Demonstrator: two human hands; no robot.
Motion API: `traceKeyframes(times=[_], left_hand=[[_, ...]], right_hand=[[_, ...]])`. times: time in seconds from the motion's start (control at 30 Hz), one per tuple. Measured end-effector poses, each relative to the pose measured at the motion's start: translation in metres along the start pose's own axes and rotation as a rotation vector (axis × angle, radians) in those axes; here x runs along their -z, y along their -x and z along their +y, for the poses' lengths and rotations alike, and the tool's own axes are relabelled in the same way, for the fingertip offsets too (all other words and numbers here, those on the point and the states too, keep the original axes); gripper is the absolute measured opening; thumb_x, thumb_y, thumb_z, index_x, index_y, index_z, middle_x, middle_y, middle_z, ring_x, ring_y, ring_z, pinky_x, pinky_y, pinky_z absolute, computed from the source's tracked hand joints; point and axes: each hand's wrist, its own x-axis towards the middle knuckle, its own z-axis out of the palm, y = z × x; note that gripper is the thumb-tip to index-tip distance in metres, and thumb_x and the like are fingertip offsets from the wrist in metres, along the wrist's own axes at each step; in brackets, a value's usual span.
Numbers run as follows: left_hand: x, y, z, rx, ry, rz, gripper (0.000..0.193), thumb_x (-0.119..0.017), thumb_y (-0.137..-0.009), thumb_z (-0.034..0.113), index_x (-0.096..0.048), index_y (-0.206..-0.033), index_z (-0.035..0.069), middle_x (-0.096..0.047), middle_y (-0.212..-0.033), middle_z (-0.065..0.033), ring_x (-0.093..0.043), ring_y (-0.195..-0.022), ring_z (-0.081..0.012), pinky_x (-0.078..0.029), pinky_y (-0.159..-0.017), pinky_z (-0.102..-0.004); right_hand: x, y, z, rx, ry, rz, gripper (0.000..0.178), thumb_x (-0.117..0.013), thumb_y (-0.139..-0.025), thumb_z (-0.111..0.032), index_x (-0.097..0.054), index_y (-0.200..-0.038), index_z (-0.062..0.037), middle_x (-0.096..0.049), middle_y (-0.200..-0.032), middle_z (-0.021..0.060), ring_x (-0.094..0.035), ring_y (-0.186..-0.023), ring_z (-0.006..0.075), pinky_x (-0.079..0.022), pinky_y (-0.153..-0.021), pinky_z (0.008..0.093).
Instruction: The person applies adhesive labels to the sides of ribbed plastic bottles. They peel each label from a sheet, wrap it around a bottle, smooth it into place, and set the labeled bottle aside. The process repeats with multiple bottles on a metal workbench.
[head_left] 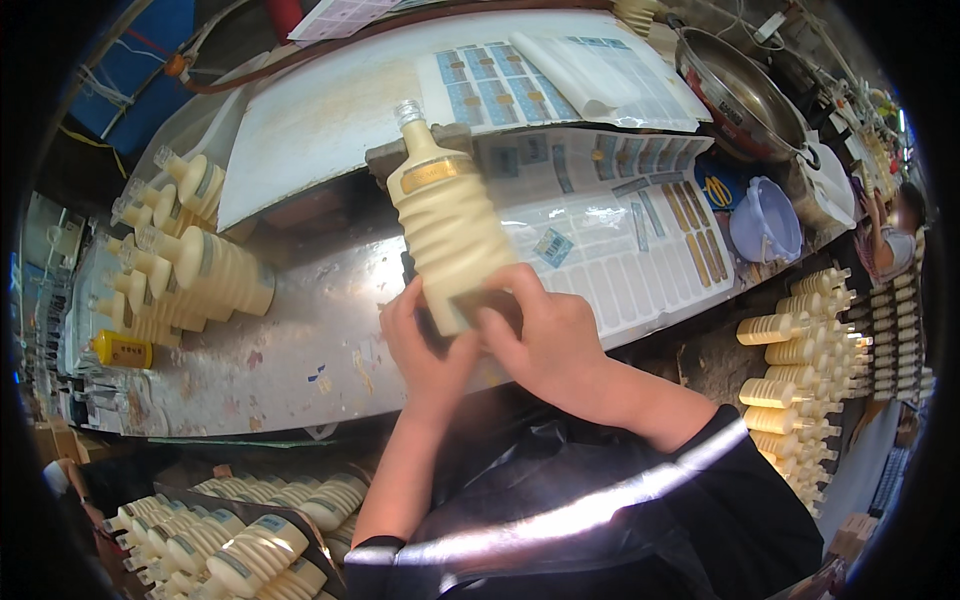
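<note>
- Bottle: cream-coloured ribbed ceramic bottle with a clear cap and a gold band at the shoulder (447, 215), held tilted over the bare metal worktable (300, 340), neck pointing away from the person.
- Left hand (425, 345) wraps the lower left side of the bottle, fingers curled against the ribs; it is grasping.
- Right hand (545, 340) presses on the lower front of the bottle, fingertips flat on a small dark-gold rectangular label (487, 303). Whether the label is fully stuck down I cannot tell; the thumb hides part of it.
- Step in hand, by judgement: labelling, with the lower label being smoothed onto the body while the band near the neck is already on.
- Next move probably calls for firm rubbing along the label's edges, the bottle kept steady so the label sits square across the ribs.
- Sheets of backing paper with blue and gold stickers (610, 225) lie beyond the bottle on the table.
- Row of similar cream bottles lying on their sides (185, 265) at the left of the table; more stacked bottles (800, 370) at the right, well apart.
- Lilac plastic bowl (765, 222) rests near the far right edge.
</note>
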Motion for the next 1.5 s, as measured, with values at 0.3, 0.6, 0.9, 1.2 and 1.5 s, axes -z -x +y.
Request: traceKeyframes(times=[0.3, 0.6, 0.9, 1.2, 1.5], left_hand=[[-0.012, -0.011, 0.022, 0.313, -0.073, 0.018, 0.076, -0.071, -0.086, 0.036, -0.044, -0.145, -0.003, -0.052, -0.126, -0.0186, -0.048, -0.120, -0.0368, -0.035, -0.107, -0.0502], [-0.013, 0.000, -0.001, 0.195, -0.107, 0.004, 0.055, -0.045, -0.103, 0.028, -0.044, -0.147, -0.006, -0.050, -0.130, -0.0202, -0.045, -0.124, -0.0368, -0.032, -0.111, -0.0475], [-0.009, -0.006, 0.005, 0.280, -0.008, -0.005, 0.056, -0.042, -0.108, 0.032, -0.045, -0.147, -0.007, -0.052, -0.127, -0.0194, -0.048, -0.120, -0.0340, -0.036, -0.108, -0.0439], [-0.011, -0.003, 0.001, 0.270, -0.012, -0.017, 0.057, -0.050, -0.103, 0.031, -0.046, -0.145, -0.007, -0.048, -0.129, -0.0207, -0.045, -0.123, -0.0364, -0.031, -0.112, -0.0448], [-0.002, -0.006, -0.004, 0.428, 0.354, -0.011, 0.049, -0.051, -0.107, 0.026, -0.047, -0.147, -0.002, -0.054, -0.129, -0.0120, -0.052, -0.121, -0.0215, -0.038, -0.109, -0.0352]], right_hand=[[0.006, 0.006, 0.025, -0.238, -0.209, 0.017, 0.031, -0.059, -0.097, -0.026, -0.053, -0.122, -0.0080, -0.070, -0.080, 0.0231, -0.068, -0.077, 0.0453, -0.052, -0.070, 0.0534], [0.001, 0.006, 0.063, -0.323, -0.204, -0.006, 0.029, -0.058, -0.098, -0.025, -0.053, -0.121, -0.0083, -0.067, -0.076, 0.0222, -0.066, -0.073, 0.0458, -0.049, -0.067, 0.0514], [0.001, 0.009, 0.020, -0.160, -0.226, 0.003, 0.027, -0.061, -0.098, -0.022, -0.053, -0.120, -0.0089, -0.067, -0.073, 0.0171, -0.067, -0.067, 0.0357, -0.051, -0.063, 0.0449], [-0.007, 0.012, 0.064, -0.283, -0.187, 0.049, 0.024, -0.060, -0.100, -0.020, -0.054, -0.119, -0.0075, -0.064, -0.070, 0.0144, -0.061, -0.063, 0.0286, -0.046, -0.061, 0.0395], [0.001, 0.013, 0.056, -0.025, -0.205, 0.170, 0.024, -0.063, -0.099, -0.002, -0.056, -0.122, -0.0002, -0.068, -0.114, 0.0167, -0.072, -0.102, 0.0249, -0.055, -0.090, 0.0323]])
